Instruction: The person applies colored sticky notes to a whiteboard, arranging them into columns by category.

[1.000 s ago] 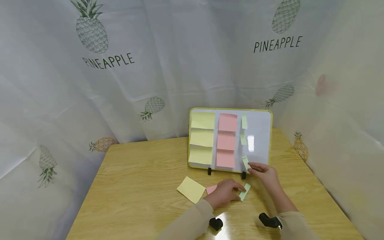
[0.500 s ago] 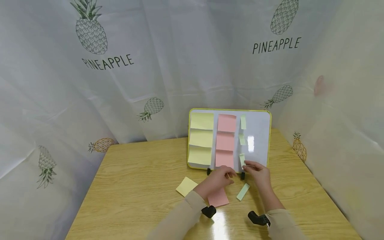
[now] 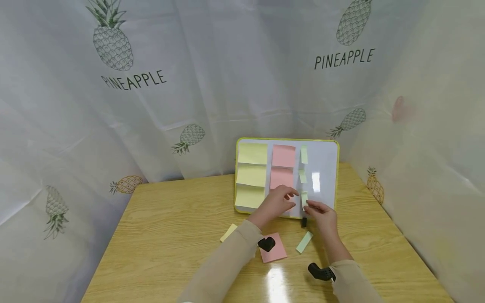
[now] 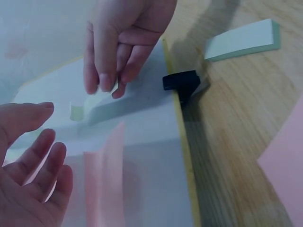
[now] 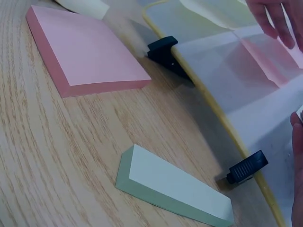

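Note:
My right hand (image 3: 325, 218) pinches the lower end of a narrow green sticky note (image 3: 305, 198) at the whiteboard (image 3: 325, 162). This note hangs below two other green ones, its top close against the board. Beside it, to the left, my left hand (image 3: 275, 202) hovers before the board with fingers loosely bent, holding nothing; it covers most of the lowest pink note. In the left wrist view, the right hand's thumb and fingers (image 4: 108, 78) meet on the strip, and the left hand (image 4: 28, 165) is spread apart from it.
On the table lie a green sticky-note pad (image 5: 177, 187), a pink pad (image 5: 90, 52) and a yellow pad (image 3: 228, 232) partly behind the left sleeve. Yellow notes (image 3: 251, 175) and pink notes (image 3: 283, 155) fill columns on the board. Black feet (image 3: 304, 222) support it.
My left hand has left the green pad and risen leftward to the board, uncovering the pink pad. My right hand has brought the green note slightly up and left, now straighter.

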